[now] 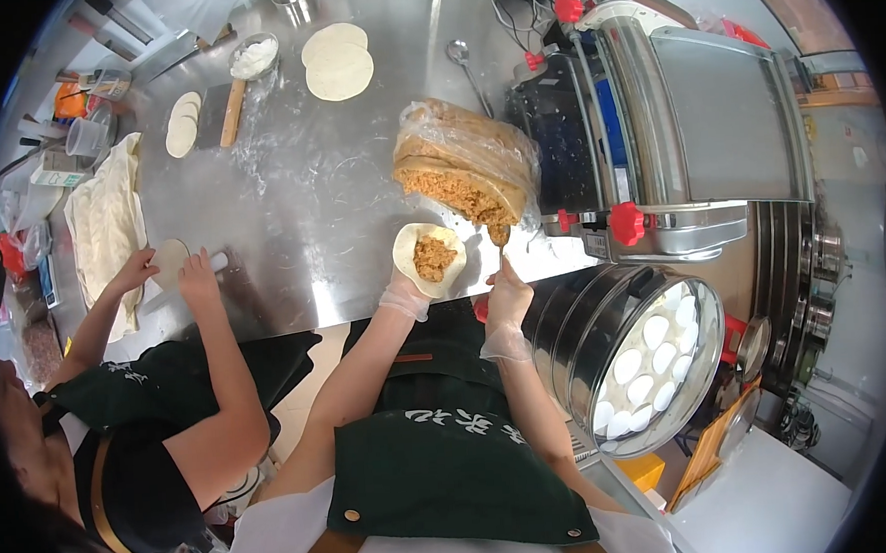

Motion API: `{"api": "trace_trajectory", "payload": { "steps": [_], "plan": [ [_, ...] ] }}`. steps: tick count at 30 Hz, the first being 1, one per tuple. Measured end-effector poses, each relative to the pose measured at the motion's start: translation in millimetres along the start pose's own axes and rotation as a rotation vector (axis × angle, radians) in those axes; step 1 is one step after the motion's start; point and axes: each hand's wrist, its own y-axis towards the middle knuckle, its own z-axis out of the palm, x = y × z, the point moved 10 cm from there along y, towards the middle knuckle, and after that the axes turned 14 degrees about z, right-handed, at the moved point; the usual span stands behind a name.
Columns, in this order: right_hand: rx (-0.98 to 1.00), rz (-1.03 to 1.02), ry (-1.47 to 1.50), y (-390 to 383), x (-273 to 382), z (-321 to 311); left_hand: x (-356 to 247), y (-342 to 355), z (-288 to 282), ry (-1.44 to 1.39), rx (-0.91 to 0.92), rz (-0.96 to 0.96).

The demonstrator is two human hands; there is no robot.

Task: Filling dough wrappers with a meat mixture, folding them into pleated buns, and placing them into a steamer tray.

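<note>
My left hand, in a clear plastic glove, is closed under a round dough wrapper and cups it from below. A mound of orange-brown filling sits in the wrapper's middle. To its right, my gloved right hand grips the handle of a spoon, whose head is coated with filling. The spoon's head is at the front edge of a large mass of the same filling, which lies on the steel table in a clear plastic bag pulled partly back.
A roller machine stands at the right. Below it, a round steamer holds several white dough rounds. Wrappers, a metal spoon, a scraper and a flour bowl lie farther back. At left, a co-worker's hands handle dough.
</note>
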Motion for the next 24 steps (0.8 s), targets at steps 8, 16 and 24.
{"api": "trace_trajectory", "payload": {
  "steps": [8, 16, 24],
  "plan": [
    [-0.045, -0.104, -0.081, 8, 1, -1, 26, -21, 52, -0.049, 0.02, -0.157],
    [0.261, 0.287, 0.345, -1, 6, 6, 17, 1, 22, 0.123, -0.04, -0.017],
    [0.326, 0.434, 0.388, 7, -16, -3, 19, 5, 33, 0.087, 0.001, -0.006]
  ]
}}
